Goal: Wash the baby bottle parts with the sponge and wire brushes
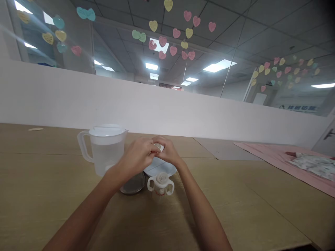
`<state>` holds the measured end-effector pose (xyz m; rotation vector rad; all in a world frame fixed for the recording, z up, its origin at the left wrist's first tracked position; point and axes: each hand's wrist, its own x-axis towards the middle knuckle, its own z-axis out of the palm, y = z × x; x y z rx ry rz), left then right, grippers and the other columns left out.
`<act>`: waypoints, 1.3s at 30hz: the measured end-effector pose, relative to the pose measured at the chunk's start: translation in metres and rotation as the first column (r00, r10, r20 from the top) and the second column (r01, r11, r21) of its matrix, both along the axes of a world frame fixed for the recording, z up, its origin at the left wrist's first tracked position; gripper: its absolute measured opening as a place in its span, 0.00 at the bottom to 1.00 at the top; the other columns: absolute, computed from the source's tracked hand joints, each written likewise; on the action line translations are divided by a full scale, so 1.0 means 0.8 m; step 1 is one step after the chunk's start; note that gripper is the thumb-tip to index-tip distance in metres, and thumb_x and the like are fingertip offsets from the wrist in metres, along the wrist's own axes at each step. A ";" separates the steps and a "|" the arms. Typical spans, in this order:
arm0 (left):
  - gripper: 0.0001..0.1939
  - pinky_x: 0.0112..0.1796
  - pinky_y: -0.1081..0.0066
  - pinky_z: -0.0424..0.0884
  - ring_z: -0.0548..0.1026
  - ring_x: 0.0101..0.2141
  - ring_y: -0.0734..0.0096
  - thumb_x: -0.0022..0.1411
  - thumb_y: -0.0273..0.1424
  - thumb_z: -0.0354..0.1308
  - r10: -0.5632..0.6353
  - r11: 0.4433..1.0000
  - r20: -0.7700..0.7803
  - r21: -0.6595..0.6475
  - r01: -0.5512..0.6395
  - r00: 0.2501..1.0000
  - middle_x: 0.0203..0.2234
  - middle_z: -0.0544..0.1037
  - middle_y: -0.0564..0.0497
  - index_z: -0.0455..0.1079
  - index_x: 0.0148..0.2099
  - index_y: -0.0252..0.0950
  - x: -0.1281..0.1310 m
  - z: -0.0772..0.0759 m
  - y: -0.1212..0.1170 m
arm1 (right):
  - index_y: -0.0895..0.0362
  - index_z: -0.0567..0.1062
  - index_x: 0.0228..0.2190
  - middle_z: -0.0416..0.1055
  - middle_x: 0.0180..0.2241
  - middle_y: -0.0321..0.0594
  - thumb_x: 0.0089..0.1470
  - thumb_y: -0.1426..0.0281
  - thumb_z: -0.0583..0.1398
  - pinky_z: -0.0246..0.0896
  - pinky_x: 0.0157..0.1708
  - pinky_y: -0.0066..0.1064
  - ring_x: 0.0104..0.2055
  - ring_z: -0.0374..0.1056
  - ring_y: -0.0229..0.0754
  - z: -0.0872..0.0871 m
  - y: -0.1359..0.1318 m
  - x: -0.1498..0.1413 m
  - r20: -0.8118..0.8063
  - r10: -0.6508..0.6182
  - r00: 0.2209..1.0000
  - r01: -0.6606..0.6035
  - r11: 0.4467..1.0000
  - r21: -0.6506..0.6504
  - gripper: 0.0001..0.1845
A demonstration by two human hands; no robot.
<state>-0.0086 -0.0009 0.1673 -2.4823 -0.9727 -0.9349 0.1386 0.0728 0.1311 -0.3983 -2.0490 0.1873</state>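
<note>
My left hand point(138, 153) and my right hand point(167, 151) meet above the table, both closed around a small round pale object point(158, 147) held between the fingertips. Just below them stands a small baby bottle with two white handles point(160, 184). A white plate point(161, 168) lies behind the bottle, under my hands. A clear glass lid or dish point(133, 184) rests left of the bottle. A clear plastic jug point(106, 149) with a white lid, partly filled with water, stands to the left of my left hand.
The wooden table point(52, 181) runs to a white partition wall point(183, 111) at the back. A pink cloth point(282, 157) with a patterned fabric point(312, 164) lies at the right. A small flat stick point(36, 129) lies far left.
</note>
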 end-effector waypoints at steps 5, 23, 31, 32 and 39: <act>0.13 0.39 0.67 0.66 0.72 0.33 0.70 0.55 0.22 0.50 -0.037 0.996 0.012 0.078 0.036 0.999 0.25 0.75 0.54 0.74 0.31 0.41 -0.001 0.006 -0.007 | 0.56 0.69 0.28 0.68 0.31 0.37 0.43 0.75 0.58 0.58 0.38 0.29 0.37 0.64 0.39 0.002 -0.003 0.000 -0.017 0.010 1.000 -0.010 1.000 0.023 0.06; 0.18 0.39 0.69 0.67 0.71 0.41 0.66 0.58 0.38 0.48 0.055 0.951 0.200 -0.308 0.009 0.978 0.41 0.75 0.52 0.67 0.50 0.41 -0.021 0.023 -0.012 | 0.57 0.73 0.26 0.60 0.29 0.37 0.48 0.58 0.59 0.55 0.35 0.30 0.34 0.60 0.39 0.037 -0.054 0.016 0.299 -0.229 0.926 0.280 0.950 -0.140 0.14; 0.21 0.36 0.70 0.64 0.71 0.39 0.63 0.55 0.41 0.50 0.008 0.834 -0.111 -0.548 -0.068 0.994 0.41 0.74 0.47 0.68 0.47 0.36 -0.002 -0.007 -0.005 | 0.58 0.75 0.28 0.70 0.29 0.37 0.47 0.69 0.58 0.55 0.32 0.28 0.31 0.62 0.37 0.049 -0.055 0.062 0.453 -0.271 0.850 0.399 0.892 -0.215 0.07; 0.20 0.35 0.71 0.64 0.71 0.38 0.63 0.55 0.42 0.51 -0.033 0.815 -0.127 -0.578 -0.047 0.991 0.40 0.74 0.47 0.69 0.46 0.37 0.003 -0.011 -0.004 | 0.57 0.76 0.29 0.71 0.29 0.37 0.47 0.69 0.58 0.55 0.32 0.29 0.31 0.62 0.37 0.050 -0.056 0.069 0.479 -0.264 0.837 0.412 0.881 -0.235 0.07; 0.16 0.31 0.74 0.62 0.71 0.36 0.66 0.49 0.38 0.56 -0.153 0.733 -0.169 -0.680 -0.003 0.974 0.36 0.75 0.52 0.72 0.40 0.40 0.020 -0.033 0.013 | 0.56 0.76 0.31 0.71 0.32 0.38 0.44 0.68 0.60 0.60 0.34 0.31 0.33 0.64 0.39 0.052 -0.063 0.096 0.548 -0.187 0.815 0.425 0.835 -0.348 0.09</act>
